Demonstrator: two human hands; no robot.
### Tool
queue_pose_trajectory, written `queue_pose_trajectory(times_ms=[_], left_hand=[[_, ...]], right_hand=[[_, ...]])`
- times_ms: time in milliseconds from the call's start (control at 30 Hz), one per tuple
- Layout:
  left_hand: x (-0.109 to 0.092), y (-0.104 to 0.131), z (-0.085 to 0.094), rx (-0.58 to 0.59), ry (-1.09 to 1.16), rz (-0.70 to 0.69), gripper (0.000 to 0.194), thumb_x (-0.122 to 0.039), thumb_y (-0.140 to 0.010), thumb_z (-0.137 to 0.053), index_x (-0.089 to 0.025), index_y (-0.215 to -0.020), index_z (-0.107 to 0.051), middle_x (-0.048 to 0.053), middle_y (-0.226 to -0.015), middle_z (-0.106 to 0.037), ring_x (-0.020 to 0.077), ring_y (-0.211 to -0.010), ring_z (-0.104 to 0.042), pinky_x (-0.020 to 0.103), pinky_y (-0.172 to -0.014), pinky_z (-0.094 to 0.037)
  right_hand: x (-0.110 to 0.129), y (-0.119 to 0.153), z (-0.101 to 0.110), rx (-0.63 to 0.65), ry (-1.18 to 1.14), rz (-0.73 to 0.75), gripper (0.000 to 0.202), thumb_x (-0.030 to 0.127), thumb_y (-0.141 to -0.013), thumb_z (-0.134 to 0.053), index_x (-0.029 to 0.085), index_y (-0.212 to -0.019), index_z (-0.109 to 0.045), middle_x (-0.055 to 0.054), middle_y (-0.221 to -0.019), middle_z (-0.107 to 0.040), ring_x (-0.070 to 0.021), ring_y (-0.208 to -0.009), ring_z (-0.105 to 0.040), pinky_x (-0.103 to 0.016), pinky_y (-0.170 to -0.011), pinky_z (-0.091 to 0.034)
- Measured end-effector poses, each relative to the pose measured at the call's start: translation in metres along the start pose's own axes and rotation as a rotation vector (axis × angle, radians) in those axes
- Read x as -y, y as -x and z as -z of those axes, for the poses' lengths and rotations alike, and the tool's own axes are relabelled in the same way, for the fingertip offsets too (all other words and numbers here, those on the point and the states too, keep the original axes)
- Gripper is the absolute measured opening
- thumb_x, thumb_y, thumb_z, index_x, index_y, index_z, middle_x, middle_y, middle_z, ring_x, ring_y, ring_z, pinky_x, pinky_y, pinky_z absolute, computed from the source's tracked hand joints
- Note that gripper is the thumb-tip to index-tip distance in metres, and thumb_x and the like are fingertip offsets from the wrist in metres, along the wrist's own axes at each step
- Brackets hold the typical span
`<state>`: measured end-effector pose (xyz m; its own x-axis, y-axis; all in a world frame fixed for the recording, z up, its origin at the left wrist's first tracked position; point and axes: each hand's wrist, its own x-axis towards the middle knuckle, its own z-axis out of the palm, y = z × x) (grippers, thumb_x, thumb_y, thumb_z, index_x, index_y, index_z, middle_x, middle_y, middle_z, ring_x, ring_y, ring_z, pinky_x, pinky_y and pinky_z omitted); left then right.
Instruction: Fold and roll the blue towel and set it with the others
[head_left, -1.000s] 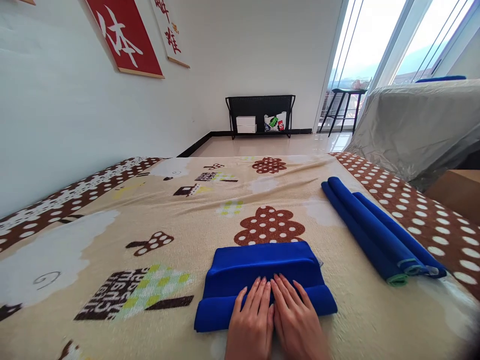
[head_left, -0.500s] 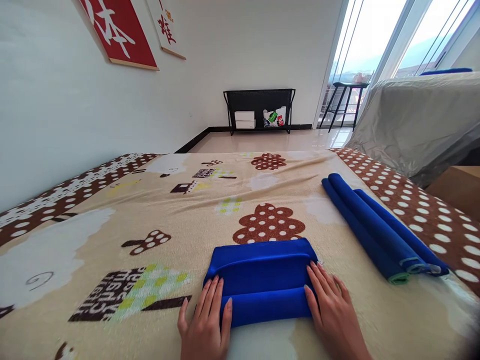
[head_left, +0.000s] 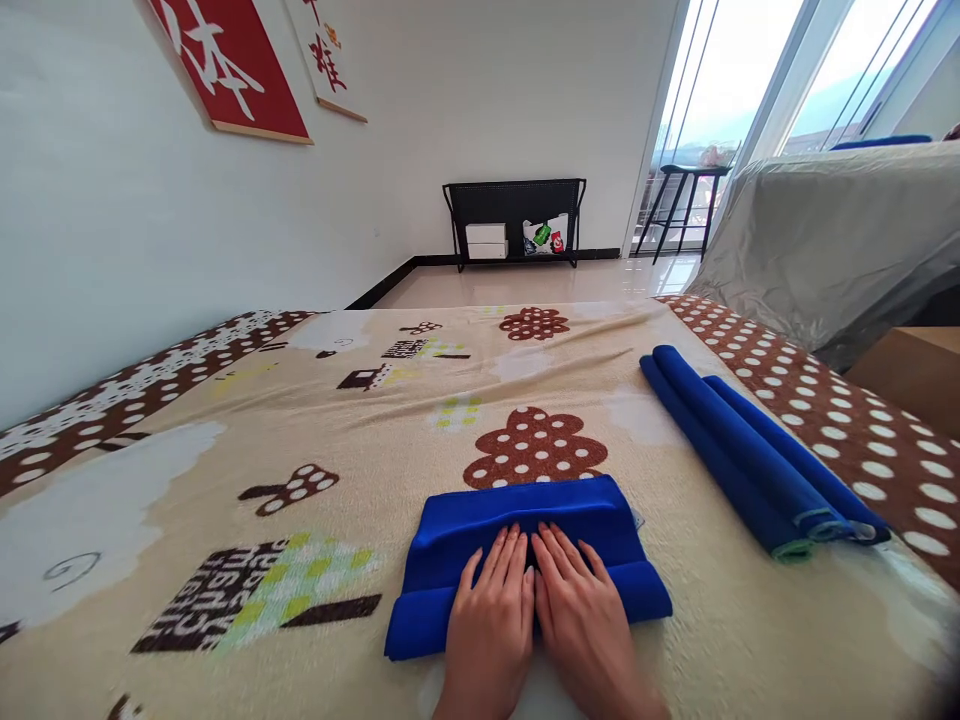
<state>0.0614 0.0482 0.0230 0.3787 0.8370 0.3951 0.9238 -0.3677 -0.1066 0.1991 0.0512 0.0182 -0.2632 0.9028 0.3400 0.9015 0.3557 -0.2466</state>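
Note:
A blue cloth (head_left: 439, 525), its near edge rolled into a thick fold, lies on the patterned blanket (head_left: 360, 440) near the front. My left hand (head_left: 495, 610) rests flat on the middle of the cloth, fingers stretched out and pointing away from me. Right beside it, my right hand (head_left: 579, 610) lies flat too, its fingers slightly spread on the blue fabric. Both hands press on the near fold and the part just beyond it, hiding the centre of the roll. Neither hand is wrapped round anything.
Several blue rolled cloths (head_left: 750, 450) lie together on the right of the blanket. Beyond the bed stand a black rack (head_left: 517, 205) and a dark stool (head_left: 686, 180). A plastic-covered piece of furniture (head_left: 840, 230) and a cardboard box (head_left: 915, 375) are at the right.
Both hands have moved inward from the two ends of the blue cloth and now lie side by side at its middle. The ends of the near fold are now uncovered.

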Motion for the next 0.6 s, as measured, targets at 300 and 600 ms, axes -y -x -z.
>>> queue_pose_trajectory(times_ms=[300, 600], left_hand=[[0.026, 0.018, -0.003, 0.057, -0.021, 0.386, 0.057, -0.046, -0.099, -0.036, -0.012, -0.141, -0.052, 0.012, -0.146, -0.053, 0.027, -0.132, -0.053, 0.05, -0.108, -0.038], [0.029, 0.022, -0.013, -0.07, -0.046, 0.276, 0.046, -0.032, -0.1, -0.037, -0.013, -0.136, -0.058, 0.013, -0.139, -0.059, 0.0255, -0.125, -0.06, 0.046, -0.106, -0.041]], right_hand=[[-0.044, 0.005, 0.014, 0.022, 0.124, -0.221, 0.056, 0.048, -0.1, -0.036, 0.015, -0.143, -0.051, -0.008, -0.149, -0.047, -0.027, -0.138, -0.045, -0.05, -0.114, -0.03], [-0.046, 0.01, 0.006, -0.082, 0.202, -0.14, 0.049, 0.038, -0.1, -0.038, 0.013, -0.139, -0.056, -0.013, -0.144, -0.053, -0.0274, -0.134, -0.051, -0.049, -0.115, -0.031]])
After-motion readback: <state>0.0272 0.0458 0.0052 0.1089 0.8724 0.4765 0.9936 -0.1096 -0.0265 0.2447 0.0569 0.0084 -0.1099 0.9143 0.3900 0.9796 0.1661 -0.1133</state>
